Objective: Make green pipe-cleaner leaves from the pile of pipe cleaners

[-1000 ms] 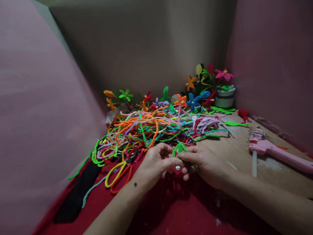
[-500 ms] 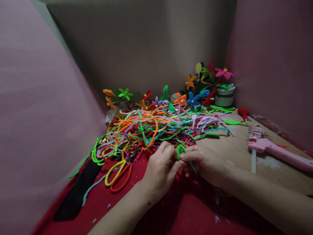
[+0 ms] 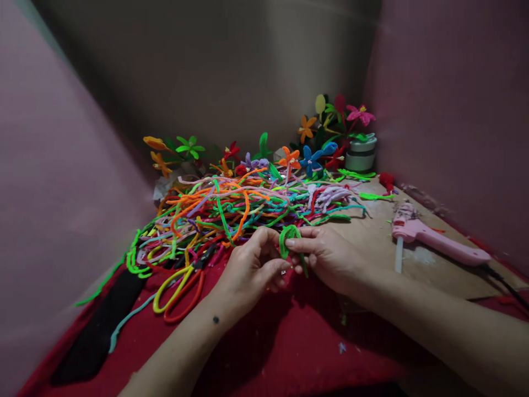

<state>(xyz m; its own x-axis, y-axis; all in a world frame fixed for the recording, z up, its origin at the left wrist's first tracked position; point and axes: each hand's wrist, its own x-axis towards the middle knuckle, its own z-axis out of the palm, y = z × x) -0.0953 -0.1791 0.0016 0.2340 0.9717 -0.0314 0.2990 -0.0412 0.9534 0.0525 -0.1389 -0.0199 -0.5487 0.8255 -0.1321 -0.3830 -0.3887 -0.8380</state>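
Above red cloth, left hand, right hand: fingers pinched on green pipe cleaner.

One head-worn view: looks forward-down, close above left hand, right hand; faces back wall.

A red cloth carries a pile of pipe cleaners. Right of the pile, a wooden board bears a pink glue gun. Scissors lie at the pile's front.
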